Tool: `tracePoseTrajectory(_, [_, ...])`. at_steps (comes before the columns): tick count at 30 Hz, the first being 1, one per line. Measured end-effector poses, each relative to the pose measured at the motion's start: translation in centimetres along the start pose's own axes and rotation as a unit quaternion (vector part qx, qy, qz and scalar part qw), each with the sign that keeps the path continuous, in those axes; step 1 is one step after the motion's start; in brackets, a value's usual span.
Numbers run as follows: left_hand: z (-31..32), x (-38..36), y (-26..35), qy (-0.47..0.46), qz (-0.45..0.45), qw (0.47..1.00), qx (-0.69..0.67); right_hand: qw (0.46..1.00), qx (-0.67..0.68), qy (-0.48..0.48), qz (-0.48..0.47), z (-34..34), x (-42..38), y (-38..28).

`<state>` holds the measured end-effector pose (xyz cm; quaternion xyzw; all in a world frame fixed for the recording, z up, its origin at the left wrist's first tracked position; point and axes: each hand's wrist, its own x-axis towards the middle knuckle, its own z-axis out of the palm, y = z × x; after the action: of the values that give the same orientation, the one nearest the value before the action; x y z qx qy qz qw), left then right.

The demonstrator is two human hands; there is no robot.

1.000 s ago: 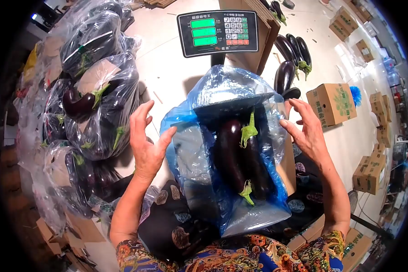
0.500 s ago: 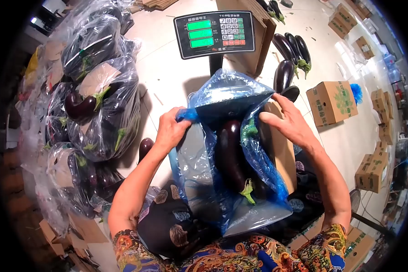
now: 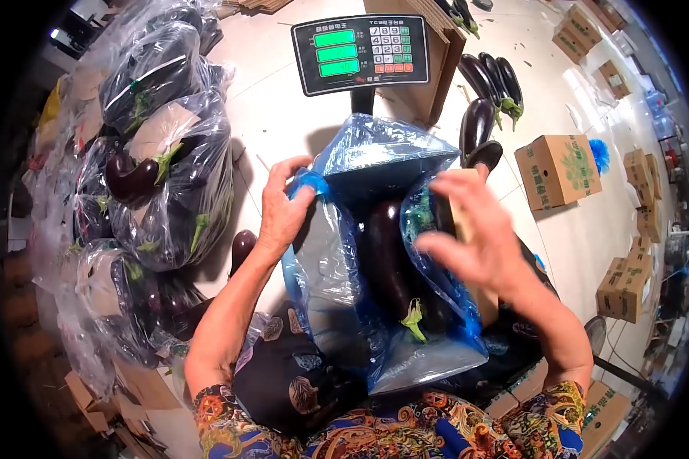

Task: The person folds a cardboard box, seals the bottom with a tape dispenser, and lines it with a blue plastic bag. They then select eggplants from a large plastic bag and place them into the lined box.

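Left hand (image 3: 282,210) gripping blue bag (image 3: 337,268) rim's left edge; right hand (image 3: 475,245) open, blurred, over right edge; bare floor (image 3: 283,122) beyond.

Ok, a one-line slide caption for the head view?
Left hand grips the blue plastic bag of eggplants while right hand sweeps over it, below the scale display.

A bag (image 3: 337,268) sits in front of the person, with eggplants (image 3: 390,260) lying inside it. The left hand (image 3: 283,210) is on the bag's left edge; the right hand (image 3: 478,237) is over its right side. Behind the bag stands a scale display (image 3: 362,52). To the left lie filled bags (image 3: 161,153). To the right, loose eggplants (image 3: 490,84) lie on the floor, with boxes (image 3: 559,170) beyond them.
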<state>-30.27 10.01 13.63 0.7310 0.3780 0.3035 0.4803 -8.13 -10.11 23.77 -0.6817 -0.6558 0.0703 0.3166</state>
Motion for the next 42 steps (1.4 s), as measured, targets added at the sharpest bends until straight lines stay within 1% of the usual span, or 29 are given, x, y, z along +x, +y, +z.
tracePoseTrajectory(2, [0.0,-0.4,1.5,0.025,0.036,0.999,0.016,0.998,0.009,-0.052,0.018,1.1,-1.1,-2.2])
tracePoseTrajectory(4, [-0.1,-1.0,2.2,0.060,0.050,0.997,-0.002,0.995,-0.017,-0.077,0.066,2.3,-2.4,-2.1])
tracePoseTrajectory(7, [-0.8,-1.6,2.7,0.088,0.069,0.994,-0.012,0.978,-0.078,-0.155,0.117,2.4,-3.7,-0.7])
tracePoseTrajectory(8, [-1.2,-1.8,2.9,0.092,0.074,0.993,-0.013,0.982,-0.099,-0.133,0.095,3.2,-4.5,0.9])
tracePoseTrajectory(10, [-2.0,-1.8,3.0,0.088,0.059,0.994,-0.032,0.990,-0.084,-0.067,0.085,3.1,-5.4,2.9])
tracePoseTrajectory(12, [-2.8,-1.5,1.9,0.109,0.031,0.992,-0.056,0.978,-0.079,-0.018,0.194,1.2,-4.9,4.1])
tracePoseTrajectory(13, [-3.8,-1.3,1.9,0.125,0.051,0.991,-0.021,0.969,-0.043,0.057,0.235,-1.6,-4.7,5.9])
tracePoseTrajectory(14, [-6.8,-1.3,2.1,0.121,-0.014,0.990,-0.066,0.958,0.016,0.083,0.275,-2.8,-4.5,6.7])
tracePoseTrajectory(15, [-8.5,-1.8,1.5,0.110,-0.073,0.982,-0.132,0.956,0.045,0.086,0.277,-3.5,-4.5,6.1])
tracePoseTrajectory(16, [-10.4,-2.0,-0.4,0.112,-0.094,0.985,-0.097,0.953,0.072,0.095,0.280,-3.9,-4.4,5.3])
tracePoseTrajectory(17, [-12.0,-2.6,-2.7,0.123,-0.116,0.982,-0.085,0.959,0.056,0.061,0.272,-3.7,-4.2,3.4])
tracePoseTrajectory(18, [-13.4,-3.4,-5.5,0.144,-0.167,0.969,-0.109,0.963,0.038,0.037,0.264,-3.0,-3.9,1.3])
tracePoseTrajectory(19, [-14.7,-4.1,-8.7,0.144,-0.212,0.964,-0.073,0.982,0.049,-0.004,0.180,-1.9,-3.6,-0.3])
tracePoseTrajectory(20, [-15.6,-5.1,-11.8,0.142,-0.255,0.956,-0.040,0.987,0.016,-0.049,0.151,-1.0,-3.1,-1.9])
tracePoseTrajectory(22, [-15.7,-7.5,-18.2,0.095,-0.260,0.952,0.132,0.974,-0.016,-0.149,0.168,1.3,-3.4,-2.4])
tracePoseTrajectory(23, [-15.0,-8.7,-20.1,0.071,-0.268,0.939,0.201,0.972,-0.037,-0.165,0.164,2.5,-3.9,-1.4])
tracePoseTrajectory(24, [-14.5,-9.7,-21.9,0.054,-0.280,0.915,0.285,0.964,-0.025,-0.193,0.181,2.8,-4.3,0.5])
tracePoseTrajectory(26, [-13.3,-11.1,-24.1,0.028,-0.290,0.883,0.367,0.972,-0.048,-0.128,0.192,2.4,-5.1,3.4])
tracePoseTrajectory(28, [-12.9,-12.7,-27.2,0.008,-0.339,0.859,0.384,0.969,-0.101,-0.058,0.216,-1.1,-4.3,4.0])
tracePoseTrajectory(30, [-11.1,-13.9,-26.6,0.059,-0.372,0.819,0.433,0.948,-0.222,0.012,0.229,-5.2,-5.6,9.2])
tracePoseTrajectory(32, [-11.3,-14.5,-28.5,0.061,-0.334,0.830,0.442,0.907,-0.281,-0.008,0.313,-9.0,-7.7,13.3])
tracePoseTrajectory(33, [-11.1,-14.4,-28.6,0.061,-0.325,0.833,0.444,0.918,-0.270,0.010,0.290,-9.6,-8.6,13.5])
tracePoseTrajectory(34, [-11.1,-14.4,-28.4,0.064,-0.320,0.832,0.449,0.924,-0.263,0.040,0.276,-8.8,-7.9,11.0])
tracePoseTrajectory(36, [-11.3,-14.3,-27.8,0.058,-0.368,0.855,0.362,0.954,-0.168,0.040,0.246,-6.0,-5.7,4.5])
tracePoseTrajectory(38, [-11.1,-14.1,-27.5,0.057,-0.402,0.871,0.277,0.986,-0.047,-0.034,0.159,-2.9,-4.3,-0.4])
tracePoseTrajectory(39, [-10.8,-14.7,-28.4,0.072,-0.379,0.890,0.241,0.988,-0.043,-0.070,0.130,-1.1,-3.8,-2.2])
tracePoseTrajectory(40, [-10.1,-14.3,-25.7,0.055,-0.389,0.894,0.214,0.988,-0.038,-0.107,0.101,0.4,-3.7,-3.3])
tracePoseTrajectory(42, [-9.3,-14.8,-25.8,0.050,-0.350,0.909,0.221,0.988,-0.098,-0.118,0.022,2.8,-3.6,-3.1])
